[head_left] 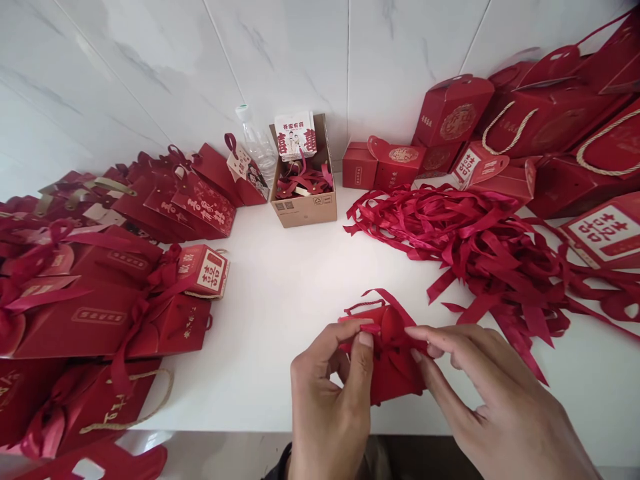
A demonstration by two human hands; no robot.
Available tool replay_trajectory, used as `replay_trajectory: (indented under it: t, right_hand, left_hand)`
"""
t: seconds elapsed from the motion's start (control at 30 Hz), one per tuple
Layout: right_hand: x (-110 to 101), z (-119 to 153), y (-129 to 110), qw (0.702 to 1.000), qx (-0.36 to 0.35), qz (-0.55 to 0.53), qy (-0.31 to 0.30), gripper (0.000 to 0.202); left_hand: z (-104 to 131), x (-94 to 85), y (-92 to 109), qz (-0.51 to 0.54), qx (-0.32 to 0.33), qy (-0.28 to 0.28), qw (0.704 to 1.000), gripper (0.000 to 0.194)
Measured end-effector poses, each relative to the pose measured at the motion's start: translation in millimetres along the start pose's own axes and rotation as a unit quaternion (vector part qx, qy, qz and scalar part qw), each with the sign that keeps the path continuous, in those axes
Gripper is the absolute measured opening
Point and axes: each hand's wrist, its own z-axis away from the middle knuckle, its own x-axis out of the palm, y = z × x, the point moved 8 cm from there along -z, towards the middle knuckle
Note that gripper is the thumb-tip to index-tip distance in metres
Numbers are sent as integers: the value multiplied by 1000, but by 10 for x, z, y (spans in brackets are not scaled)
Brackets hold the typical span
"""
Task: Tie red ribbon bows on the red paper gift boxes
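Note:
Near the table's front edge is a small red gift box (397, 373) with a red cord handle, a red ribbon (393, 345) lying across its top in what looks like a bow. My left hand (335, 383) pinches a loop of that ribbon between thumb and forefinger at the box's left side. On the other side, my right hand (485, 380) has its thumb and forefinger closed on the ribbon's right part. The box's left side is partly hidden behind my left fingers.
A heap of loose red ribbons (480, 247) spreads over the right of the white table (280, 293). Red boxes (107, 293) crowd the left, and more boxes (453, 110) stack at the back right. By the tiled wall stand a cardboard box (306, 211) and a clear bottle (255, 143).

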Motion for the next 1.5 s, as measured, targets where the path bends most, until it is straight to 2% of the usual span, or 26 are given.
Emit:
replay_trajectory:
  t: [0.2,0.33,0.47,0.7,0.87,0.97,1.07,1.17,1.27,1.37,1.5]
  right_hand:
    - [68,93,90,998,0,-41,-40,11]
    - [22,81,144,997,53,-40,-25,9]
    - [-33,85,140,997,71,6,-13,12]
    - [-45,111,90,996,78,1,-32,12]
    - [-99,-18,-24,999,13,-20,-35,18]
    - [-100,-93,-75,995,-42,-54,-71,21]
    - [-64,-108,-175,982,-119,-74,-128,40]
    - [-70,-125,-269,974,-168,-70,-135,54]
    - [-61,-189,-300,972,-167,-89,-139,56]
    - [-17,-261,-293,966,-155,-125,-165,49]
    - [29,-359,-195,959,-77,-203,-182,37]
  left_hand:
    - [-20,15,24,16,-20,-14,1000,24]
    - [-10,23,39,21,-29,-19,999,23]
    - [-13,19,31,19,-34,-28,999,24]
    - [-71,124,-43,70,-61,-138,986,31]
    - [-104,150,-57,96,-84,-158,979,33]
    - [-105,178,-32,97,-91,-161,978,34]
    - [-95,219,-10,96,-102,-166,976,43]
    - [-87,234,-6,95,-111,-162,976,50]
    - [-74,234,-10,86,-103,-173,976,49]
    - [-66,242,1,81,-81,-202,973,45]
    - [-61,260,12,85,-71,-243,964,43]
